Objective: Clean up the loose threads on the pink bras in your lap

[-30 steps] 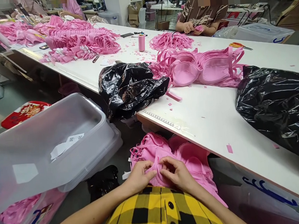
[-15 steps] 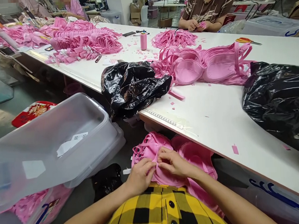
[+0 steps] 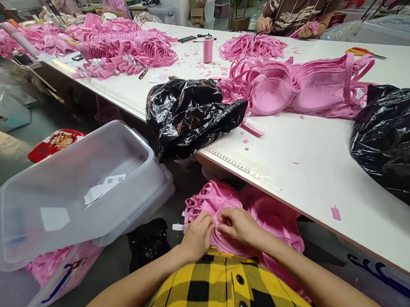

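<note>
Several pink bras (image 3: 224, 196) lie bunched on my lap, partly under the table's edge, with straps and a white tag at their left side. My left hand (image 3: 199, 236) is closed in a pinch on the front of the top bra. Right beside it, my right hand (image 3: 239, 226) also pinches the bra's fabric, with thumb and forefinger pressed together. The fingertips of both hands nearly meet. Any small thing between them is too fine to make out.
A white table (image 3: 315, 157) holds stacked pink bras (image 3: 270, 93), black plastic bags (image 3: 192, 113), a pink thread spool (image 3: 207, 50) and scissors (image 3: 364, 52). Clear plastic bins (image 3: 76, 197) stand at my left. Across the table, a co-worker (image 3: 297, 11) handles pink straps.
The view has turned slightly left, so the table's things sit further right. My hands stay at the bra with small finger movements. The co-worker's hands have moved apart.
</note>
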Demonstrator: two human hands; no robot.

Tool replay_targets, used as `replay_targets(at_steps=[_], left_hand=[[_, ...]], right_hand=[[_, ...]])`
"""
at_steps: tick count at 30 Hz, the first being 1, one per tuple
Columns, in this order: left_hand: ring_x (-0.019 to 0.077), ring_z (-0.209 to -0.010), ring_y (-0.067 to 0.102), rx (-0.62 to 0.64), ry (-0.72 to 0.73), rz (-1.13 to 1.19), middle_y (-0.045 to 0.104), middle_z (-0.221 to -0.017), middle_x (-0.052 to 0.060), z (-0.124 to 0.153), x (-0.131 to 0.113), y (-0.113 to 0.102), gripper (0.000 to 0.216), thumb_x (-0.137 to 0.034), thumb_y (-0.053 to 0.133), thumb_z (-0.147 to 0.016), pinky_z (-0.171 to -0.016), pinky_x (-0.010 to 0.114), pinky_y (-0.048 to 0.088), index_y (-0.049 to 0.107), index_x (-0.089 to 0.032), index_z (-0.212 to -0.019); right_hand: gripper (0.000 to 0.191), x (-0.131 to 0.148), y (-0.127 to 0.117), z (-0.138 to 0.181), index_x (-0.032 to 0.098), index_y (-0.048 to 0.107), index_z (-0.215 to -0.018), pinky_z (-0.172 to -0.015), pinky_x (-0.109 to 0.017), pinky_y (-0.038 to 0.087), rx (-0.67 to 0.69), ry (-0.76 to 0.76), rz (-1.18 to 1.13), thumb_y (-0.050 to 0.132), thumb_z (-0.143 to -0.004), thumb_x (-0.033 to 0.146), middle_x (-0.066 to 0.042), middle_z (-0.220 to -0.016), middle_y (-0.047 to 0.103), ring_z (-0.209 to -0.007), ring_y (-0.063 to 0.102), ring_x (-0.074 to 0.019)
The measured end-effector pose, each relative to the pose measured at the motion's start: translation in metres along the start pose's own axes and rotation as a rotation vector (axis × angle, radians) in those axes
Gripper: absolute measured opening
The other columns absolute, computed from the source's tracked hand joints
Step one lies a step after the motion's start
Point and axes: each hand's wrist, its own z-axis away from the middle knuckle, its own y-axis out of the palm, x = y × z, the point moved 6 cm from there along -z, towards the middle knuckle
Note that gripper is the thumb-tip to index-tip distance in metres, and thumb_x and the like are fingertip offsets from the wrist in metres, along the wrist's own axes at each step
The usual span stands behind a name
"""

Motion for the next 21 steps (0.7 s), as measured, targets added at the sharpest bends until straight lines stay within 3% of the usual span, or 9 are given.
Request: replay_targets(at_steps=[6,10,12,14,16,18,21], left_hand=[[0.0148,-0.074,0.047,-0.007,-0.091,0.257,0.05,-0.077,0.003,-0.001,0.006,-0.003,0.018,-0.02,0.04,-0.088,-0.069,0.027,0.039,0.045,-0.017,-0.071],[0.0144,-0.074,0.047,-0.001,-0.15,0.324,0.05,-0.076,0.002,-0.004,0.011,0.0,0.018,-0.023,0.044,-0.086,-0.071,0.027,0.038,0.047,-0.017,-0.07],[0.0141,-0.075,0.049,0.002,-0.226,0.427,0.052,-0.081,0.003,-0.005,0.016,0.003,0.009,-0.024,0.048,-0.084,-0.071,0.026,0.04,0.05,-0.016,-0.08],[0.0147,-0.079,0.051,0.023,-0.31,0.549,0.054,-0.087,0.004,-0.007,0.02,0.007,0.018,-0.025,0.052,-0.08,-0.072,0.026,0.042,0.052,-0.015,-0.096],[0.0159,-0.082,0.053,0.085,-0.352,0.587,0.057,-0.087,0.004,-0.01,0.019,0.01,0.024,-0.026,0.054,-0.078,-0.072,0.025,0.042,0.054,-0.014,-0.1],[0.0154,-0.076,0.051,0.147,-0.369,0.53,0.056,-0.076,0.002,-0.013,0.018,0.01,0.017,-0.027,0.053,-0.078,-0.068,0.024,0.04,0.059,-0.014,-0.087],[0.0114,-0.061,0.04,0.19,-0.367,0.45,0.044,-0.059,-0.003,-0.018,0.015,0.006,0.02,-0.03,0.05,-0.078,-0.057,0.023,0.031,0.055,-0.014,-0.066]], right_hand=[[0.011,0.004,0.006,-0.001,0.018,0.055,-0.063,-0.051,-0.026,0.02,-0.04,0.036,0.115,0.061,-0.072,0.017,-0.001,-0.059,0.056,-0.052,0.043,-0.0121],[0.01,0.007,0.007,-0.003,0.018,0.054,-0.064,-0.051,-0.025,0.023,-0.054,0.019,0.112,0.056,-0.073,0.014,-0.001,-0.061,0.057,-0.052,0.044,-0.012],[0.01,0.007,0.004,-0.003,0.018,0.053,-0.065,-0.052,-0.024,0.026,-0.047,-0.005,0.087,0.056,-0.073,0.013,0.0,-0.062,0.056,-0.055,0.046,-0.0119],[0.009,0.006,0.001,-0.001,0.018,0.052,-0.067,-0.054,-0.024,0.03,-0.041,-0.039,0.071,0.056,-0.075,0.014,0.001,-0.065,0.057,-0.058,0.048,-0.0125],[0.008,0.005,-0.003,0.002,0.018,0.054,-0.072,-0.058,-0.024,0.035,-0.056,-0.088,0.005,0.055,-0.077,0.012,0.0,-0.071,0.058,-0.064,0.051,-0.0135],[0.01,0.004,-0.008,0.006,0.019,0.057,-0.079,-0.063,-0.024,0.04,-0.105,-0.137,-0.103,0.052,-0.08,0.009,-0.001,-0.077,0.061,-0.069,0.055,-0.0141],[0.015,0.001,-0.013,0.014,0.02,0.062,-0.089,-0.068,-0.027,0.045,-0.164,-0.189,-0.147,0.052,-0.083,0.01,-0.004,-0.085,0.064,-0.077,0.059,-0.0156]])
